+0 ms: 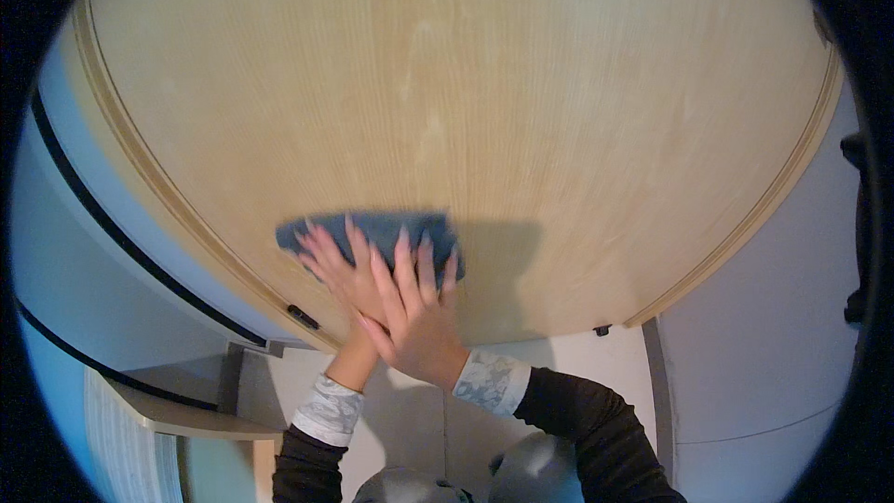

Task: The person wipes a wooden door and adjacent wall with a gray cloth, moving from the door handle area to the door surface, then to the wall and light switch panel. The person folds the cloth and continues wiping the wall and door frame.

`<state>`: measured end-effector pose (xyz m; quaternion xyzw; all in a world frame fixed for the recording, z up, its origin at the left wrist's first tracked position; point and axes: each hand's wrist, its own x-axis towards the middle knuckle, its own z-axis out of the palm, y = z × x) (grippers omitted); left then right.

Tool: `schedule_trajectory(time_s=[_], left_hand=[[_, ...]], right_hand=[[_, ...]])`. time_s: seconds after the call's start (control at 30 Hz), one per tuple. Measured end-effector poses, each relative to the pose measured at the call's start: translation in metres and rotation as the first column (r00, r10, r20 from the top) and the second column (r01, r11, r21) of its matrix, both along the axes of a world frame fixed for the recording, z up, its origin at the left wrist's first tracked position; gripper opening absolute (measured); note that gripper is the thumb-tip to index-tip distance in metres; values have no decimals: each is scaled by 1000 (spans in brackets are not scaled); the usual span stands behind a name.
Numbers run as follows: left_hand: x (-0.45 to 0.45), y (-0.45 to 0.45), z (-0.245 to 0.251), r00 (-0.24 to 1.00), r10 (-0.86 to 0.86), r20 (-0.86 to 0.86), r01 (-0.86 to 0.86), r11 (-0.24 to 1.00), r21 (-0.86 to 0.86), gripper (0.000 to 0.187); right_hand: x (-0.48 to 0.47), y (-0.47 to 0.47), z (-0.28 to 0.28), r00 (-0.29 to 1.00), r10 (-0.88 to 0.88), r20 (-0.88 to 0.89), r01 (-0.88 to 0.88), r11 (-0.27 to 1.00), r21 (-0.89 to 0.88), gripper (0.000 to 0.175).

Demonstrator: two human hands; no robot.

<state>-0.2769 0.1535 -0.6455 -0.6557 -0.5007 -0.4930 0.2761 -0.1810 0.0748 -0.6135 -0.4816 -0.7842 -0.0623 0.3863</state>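
A dark blue-grey cloth [391, 223] lies flat against the light wood-grain door [447, 119], low down and left of its middle. On the cloth's left part rest the spread fingers of my left hand [346, 269]. My right hand [417, 318] partly overlaps the left near the thumb and wrist, its fingertips on the cloth's right part. Both hands look slightly blurred, and the cloth's lower edge is partly hidden under them. A shadow falls on the door to the right.
A wooden frame [754, 216] borders the door, with a dark hinge [303, 317] at lower left. A small dark fitting [602, 330] sits at the bottom edge. Below are pale floor tiles [412, 419]; a wooden furniture piece [202, 425] stands at lower left. Grey wall [754, 356] runs along the right.
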Motion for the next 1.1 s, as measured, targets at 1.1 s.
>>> schedule_trajectory(time_s=[1.1], left_hand=[[214, -55, 24, 695, -696, -179, 614, 704, -357, 89]], right_hand=[[249, 19, -4, 795, -567, -213, 601, 694, 397, 51]])
